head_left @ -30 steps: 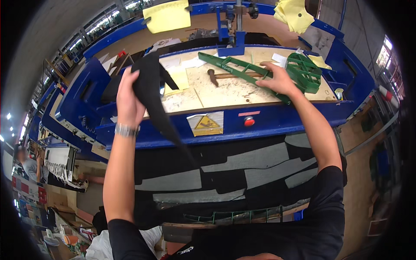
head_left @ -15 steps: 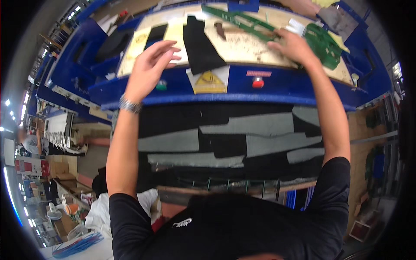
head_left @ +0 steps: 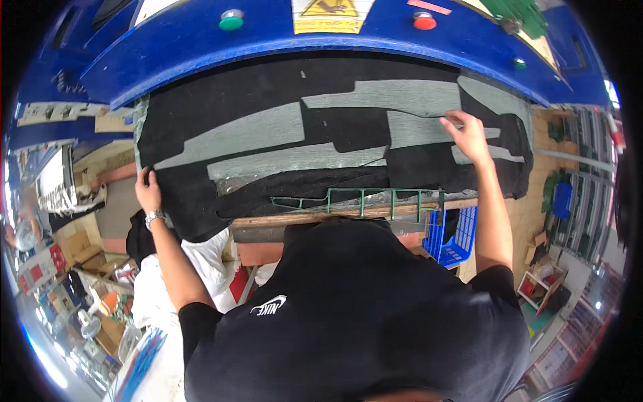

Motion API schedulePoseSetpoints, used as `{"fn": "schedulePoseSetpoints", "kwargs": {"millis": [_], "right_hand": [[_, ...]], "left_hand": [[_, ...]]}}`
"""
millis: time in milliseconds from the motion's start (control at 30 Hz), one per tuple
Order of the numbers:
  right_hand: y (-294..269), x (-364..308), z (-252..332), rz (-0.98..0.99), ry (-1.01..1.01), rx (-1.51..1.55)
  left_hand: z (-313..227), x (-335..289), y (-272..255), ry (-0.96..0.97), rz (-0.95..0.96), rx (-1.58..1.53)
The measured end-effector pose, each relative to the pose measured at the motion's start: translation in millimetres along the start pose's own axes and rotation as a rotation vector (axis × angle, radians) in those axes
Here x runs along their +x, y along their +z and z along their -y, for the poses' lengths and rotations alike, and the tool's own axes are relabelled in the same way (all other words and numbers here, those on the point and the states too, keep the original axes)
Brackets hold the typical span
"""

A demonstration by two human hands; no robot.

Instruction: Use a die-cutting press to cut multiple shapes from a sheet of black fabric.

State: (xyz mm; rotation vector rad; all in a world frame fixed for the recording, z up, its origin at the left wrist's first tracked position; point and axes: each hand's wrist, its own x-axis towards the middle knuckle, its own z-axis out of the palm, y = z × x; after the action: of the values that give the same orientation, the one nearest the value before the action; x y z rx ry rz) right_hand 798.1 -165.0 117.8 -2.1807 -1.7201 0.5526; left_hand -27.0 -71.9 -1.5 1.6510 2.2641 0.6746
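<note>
A wide sheet of black fabric (head_left: 248, 80) lies across the grey-green work surface (head_left: 261, 134), which shows through long shaped cut-outs in it. At the sheet's left edge, my left hand (head_left: 149, 191) has its fingers closed on the black fabric. My right hand (head_left: 470, 139) is over the right part, thumb and fingertips pinched at a thin strip of the fabric beside a cut-out. Close to my body, a green metal cutting die (head_left: 362, 201) of thin open framework lies along the front edge.
Beyond the fabric runs a blue machine beam (head_left: 321, 43) with a green button (head_left: 231, 20), a red button (head_left: 424, 21) and a yellow warning label (head_left: 329, 16). A wooden edge strip (head_left: 288, 219) borders the front. A blue plastic crate (head_left: 459, 238) stands below right; white cloth (head_left: 161, 281) lies left.
Both hands have come back from the board with the green dies down to the black fabric, the left to its left edge, the right to its right part. The view has tilted down.
</note>
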Motion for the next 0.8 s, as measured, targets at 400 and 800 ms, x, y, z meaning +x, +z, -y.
{"fn": "schedulePoseSetpoints", "kwargs": {"millis": [400, 800], "right_hand": [[8.3, 96.6, -147.1, -0.339, 0.352, -0.087], [34.0, 163.9, -86.0, -0.289, 0.755, -0.029]], "left_hand": [[52.5, 51.6, 1.1, -0.212, 0.058, 0.248], [34.8, 65.2, 0.5, -0.345, 0.059, 0.071]]}}
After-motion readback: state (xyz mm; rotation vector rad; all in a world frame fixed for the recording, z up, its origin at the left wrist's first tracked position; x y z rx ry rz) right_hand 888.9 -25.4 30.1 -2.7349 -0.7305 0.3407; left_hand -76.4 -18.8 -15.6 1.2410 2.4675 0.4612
